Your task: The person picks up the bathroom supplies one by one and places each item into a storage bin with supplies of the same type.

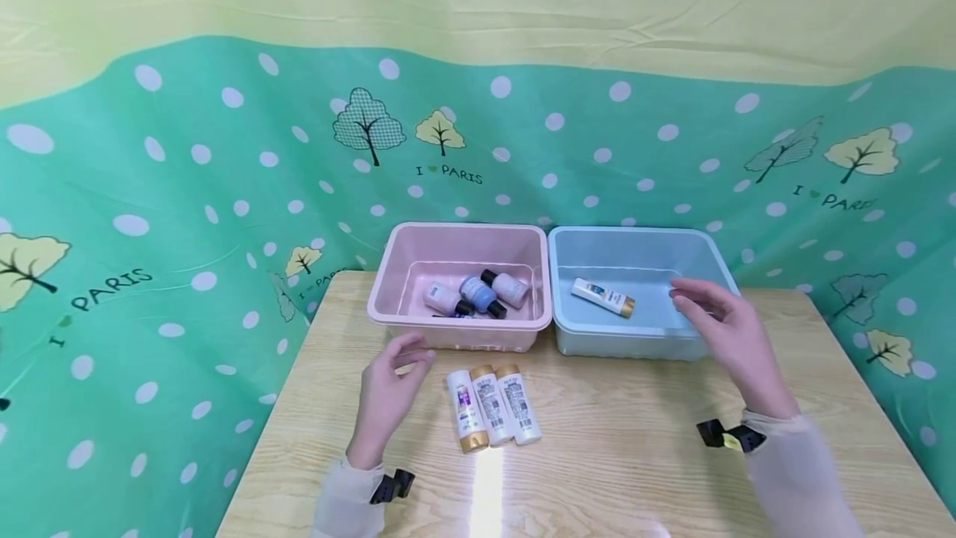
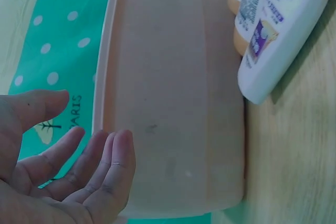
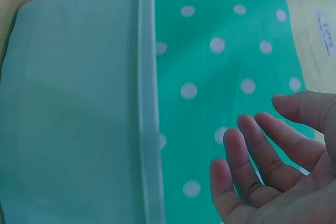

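My left hand (image 1: pixel 394 393) hovers at the front left of the pink bin (image 1: pixel 459 337), its fingers loosely bent around nothing. Over the right part of the blue bin (image 1: pixel 635 343) is my right hand (image 1: pixel 728 339), fingers relaxed and holding nothing. Inside the blue bin lies one white tube with a gold cap (image 1: pixel 603 297). The pink bin holds several small bottles with black caps, among them a blue bottle (image 1: pixel 481 295). Three white gold-capped bottles (image 1: pixel 493 405) lie side by side on the table, right of my left hand; the leftmost has a purple label (image 2: pixel 261 40).
Both bins stand side by side on the wooden table (image 1: pixel 635 455), near its back edge. Behind and to the sides hangs a green and yellow curtain (image 1: pixel 523 148) with white dots and trees. A black band (image 1: pixel 732 436) circles each wrist.
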The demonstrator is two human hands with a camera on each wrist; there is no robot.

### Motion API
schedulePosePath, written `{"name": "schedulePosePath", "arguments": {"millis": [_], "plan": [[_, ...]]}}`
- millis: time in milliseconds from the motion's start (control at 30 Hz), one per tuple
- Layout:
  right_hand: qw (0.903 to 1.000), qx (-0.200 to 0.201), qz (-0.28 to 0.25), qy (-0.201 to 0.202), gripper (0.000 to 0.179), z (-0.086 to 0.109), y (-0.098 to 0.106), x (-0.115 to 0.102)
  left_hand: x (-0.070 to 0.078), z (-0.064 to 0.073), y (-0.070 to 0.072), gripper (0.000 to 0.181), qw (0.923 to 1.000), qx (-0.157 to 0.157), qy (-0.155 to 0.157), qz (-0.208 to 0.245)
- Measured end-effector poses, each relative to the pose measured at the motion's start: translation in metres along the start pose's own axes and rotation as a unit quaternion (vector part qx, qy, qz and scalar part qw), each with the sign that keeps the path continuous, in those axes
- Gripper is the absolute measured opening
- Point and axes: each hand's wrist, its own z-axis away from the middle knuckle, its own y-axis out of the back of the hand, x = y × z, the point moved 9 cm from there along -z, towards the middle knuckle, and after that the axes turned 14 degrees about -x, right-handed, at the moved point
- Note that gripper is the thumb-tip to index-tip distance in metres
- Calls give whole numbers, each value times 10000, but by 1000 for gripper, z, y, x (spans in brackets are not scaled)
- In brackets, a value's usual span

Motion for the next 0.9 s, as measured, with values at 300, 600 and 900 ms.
{"name": "schedulePosePath", "arguments": {"millis": [300, 600, 900], "plan": [[9972, 503, 138, -533, 47, 15, 20, 29, -17, 0, -16, 43, 9989, -366, 259, -143], [9921, 893, 309, -827, 46, 25, 35, 51, -34, -1, -34, 47, 9961, -752, 372, -270], [9799, 1335, 81, -1479, 49, 32, 47, 78, -46, -3, -46, 51, 9922, -1039, 519, -454]]}}
